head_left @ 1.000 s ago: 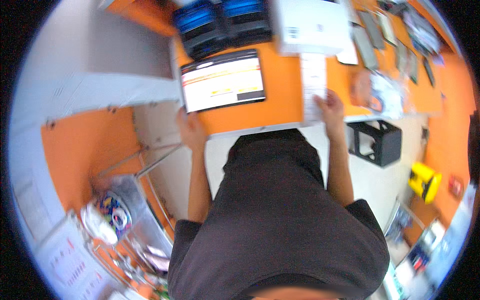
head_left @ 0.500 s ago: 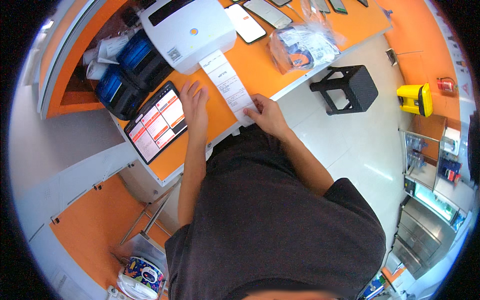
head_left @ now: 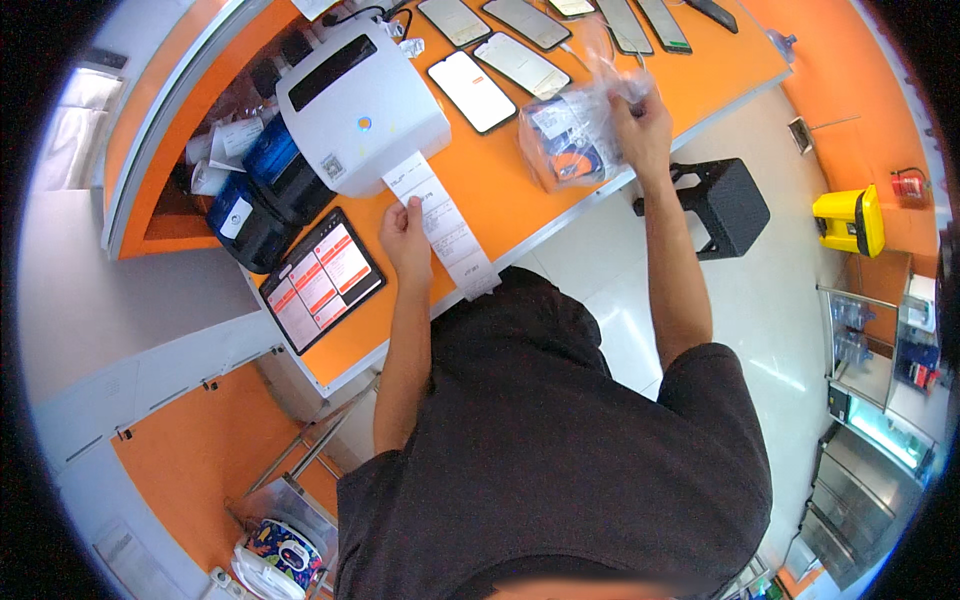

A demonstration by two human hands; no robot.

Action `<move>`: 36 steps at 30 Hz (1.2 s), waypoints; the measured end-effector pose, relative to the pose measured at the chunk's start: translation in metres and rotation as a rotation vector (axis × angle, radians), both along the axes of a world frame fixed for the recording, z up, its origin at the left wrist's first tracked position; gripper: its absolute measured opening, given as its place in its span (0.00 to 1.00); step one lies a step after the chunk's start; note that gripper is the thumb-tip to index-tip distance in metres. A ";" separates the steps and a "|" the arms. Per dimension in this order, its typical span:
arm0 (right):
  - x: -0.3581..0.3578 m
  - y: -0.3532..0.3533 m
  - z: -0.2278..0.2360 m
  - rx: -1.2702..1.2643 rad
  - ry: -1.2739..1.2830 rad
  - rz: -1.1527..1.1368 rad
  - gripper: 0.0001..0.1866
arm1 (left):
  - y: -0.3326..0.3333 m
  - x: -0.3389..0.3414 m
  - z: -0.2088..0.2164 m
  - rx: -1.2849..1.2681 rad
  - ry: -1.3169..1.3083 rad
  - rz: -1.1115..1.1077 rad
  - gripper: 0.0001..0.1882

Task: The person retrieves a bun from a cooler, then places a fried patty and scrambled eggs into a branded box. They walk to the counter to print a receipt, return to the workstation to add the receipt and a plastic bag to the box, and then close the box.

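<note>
A long white paper receipt [head_left: 447, 238] hangs from the front of a white label printer [head_left: 365, 110] and reaches past the orange counter's near edge. My left hand [head_left: 405, 240] is closed at the receipt's left edge, thumb and fingers pinching it not far below the printer. To the right, my right hand [head_left: 641, 125] grips the gathered top of a clear plastic bag [head_left: 572, 140]. Inside the bag is a blue and orange package, partly covered by a white printed slip. The bag rests on the counter by its right edge.
Several phones [head_left: 473, 91] lie across the back of the counter [head_left: 490, 185]. A tablet [head_left: 322, 282] with a lit screen lies left of my left hand, near two dark blue machines [head_left: 240, 217]. A black stool [head_left: 728, 205] stands on the floor beyond the right edge.
My right hand has let go of the receipt's lower end and moved right to grip the bag's top. My left hand has moved from beside the tablet and closed on the receipt's edge.
</note>
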State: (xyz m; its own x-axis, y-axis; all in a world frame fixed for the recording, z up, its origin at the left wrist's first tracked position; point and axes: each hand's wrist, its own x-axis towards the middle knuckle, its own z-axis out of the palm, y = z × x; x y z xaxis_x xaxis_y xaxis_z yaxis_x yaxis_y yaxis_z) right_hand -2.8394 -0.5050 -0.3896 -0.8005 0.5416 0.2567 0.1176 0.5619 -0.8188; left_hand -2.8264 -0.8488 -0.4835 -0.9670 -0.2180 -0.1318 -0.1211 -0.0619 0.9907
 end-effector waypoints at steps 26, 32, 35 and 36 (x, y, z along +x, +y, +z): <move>0.039 -0.182 -0.046 -0.080 0.176 0.526 0.17 | -0.003 0.009 0.003 0.106 -0.036 -0.066 0.11; 0.029 -0.193 -0.068 -0.247 -0.019 0.534 0.20 | -0.013 0.017 0.000 0.211 0.008 -0.171 0.10; 0.030 -0.195 -0.068 -0.303 -0.025 0.528 0.21 | -0.017 0.022 0.000 0.178 -0.028 -0.211 0.12; 0.030 -0.197 -0.068 -0.339 -0.024 0.518 0.20 | -0.018 0.022 0.001 0.168 -0.042 -0.228 0.12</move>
State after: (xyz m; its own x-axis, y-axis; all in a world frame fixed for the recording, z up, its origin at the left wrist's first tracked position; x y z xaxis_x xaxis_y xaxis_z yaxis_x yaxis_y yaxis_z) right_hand -2.8094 -0.7016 -0.4580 -0.9846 0.1297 0.1174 -0.0805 0.2598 -0.9623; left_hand -2.8041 -0.8670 -0.4829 -0.9815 0.0327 -0.1884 -0.1912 -0.1911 0.9628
